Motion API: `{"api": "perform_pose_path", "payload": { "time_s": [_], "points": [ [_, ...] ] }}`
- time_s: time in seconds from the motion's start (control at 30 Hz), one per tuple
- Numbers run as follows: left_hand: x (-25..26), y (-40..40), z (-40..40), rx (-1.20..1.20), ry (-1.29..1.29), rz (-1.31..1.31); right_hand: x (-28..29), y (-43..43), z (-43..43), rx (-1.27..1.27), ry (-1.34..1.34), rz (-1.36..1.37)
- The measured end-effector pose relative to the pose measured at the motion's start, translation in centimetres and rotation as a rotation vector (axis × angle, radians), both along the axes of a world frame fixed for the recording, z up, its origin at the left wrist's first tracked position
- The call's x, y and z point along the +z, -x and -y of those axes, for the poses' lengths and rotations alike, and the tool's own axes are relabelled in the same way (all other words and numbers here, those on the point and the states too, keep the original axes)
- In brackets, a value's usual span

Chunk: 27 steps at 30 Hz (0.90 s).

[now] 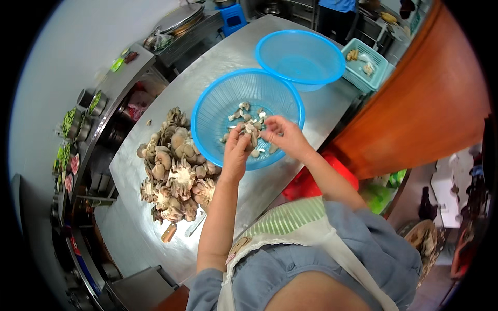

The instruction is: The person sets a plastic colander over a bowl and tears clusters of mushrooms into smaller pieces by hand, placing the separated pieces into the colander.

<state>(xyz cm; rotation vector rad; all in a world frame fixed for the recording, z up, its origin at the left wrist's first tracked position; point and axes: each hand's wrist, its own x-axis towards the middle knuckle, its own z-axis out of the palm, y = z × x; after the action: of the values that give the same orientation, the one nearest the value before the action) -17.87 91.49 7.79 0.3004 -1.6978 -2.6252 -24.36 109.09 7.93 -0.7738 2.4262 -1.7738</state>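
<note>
My left hand (pixel 236 149) pinches a small cluster of oyster mushrooms (pixel 252 137) over a blue plastic colander (pixel 210 105). To the right of that cluster, my right hand (pixel 287 138) has its thumb and fingers bent and apart, with nothing visible between them. Loose mushroom pieces (pixel 245 110) lie on the colander's bottom, partly hidden by my hands. Left of the colander is a large heap of oyster mushroom clusters (pixel 181 177), some with pale cut bases up. A wooden handle (pixel 169 232) and a metal blade (pixel 195 224) stick out from the heap's near edge.
The steel table (pixel 233 54) also bears a second blue plastic basin (pixel 299 54) behind the colander. A pale green basket (pixel 363 72) stands at the far right. Beside my right arm are a red plastic container (pixel 336 171) and a large orange surface (pixel 412 105). Another person (pixel 337 17) stands beyond the table.
</note>
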Motion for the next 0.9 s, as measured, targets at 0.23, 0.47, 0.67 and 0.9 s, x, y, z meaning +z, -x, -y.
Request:
{"api": "perform_pose_path", "payload": {
  "time_s": [0.23,0.47,0.67,0.9],
  "points": [
    [1.4,0.4,-2.1,-0.013,0.147,0.115,-1.2,2.2,0.1,0.354,0.348,0.505],
    [0.7,-0.7,2.2,-0.069,0.3,0.202,-0.7,1.7,0.8,0.168,-0.006,0.198],
    [-0.5,0.2,2.4,-0.009,0.09,0.09,-2.2,2.4,0.2,-0.08,-0.223,-0.286],
    [-0.8,1.5,0.5,-0.074,-0.132,0.048,-0.4,1.1,2.1,0.109,-0.02,0.162]
  ]
}}
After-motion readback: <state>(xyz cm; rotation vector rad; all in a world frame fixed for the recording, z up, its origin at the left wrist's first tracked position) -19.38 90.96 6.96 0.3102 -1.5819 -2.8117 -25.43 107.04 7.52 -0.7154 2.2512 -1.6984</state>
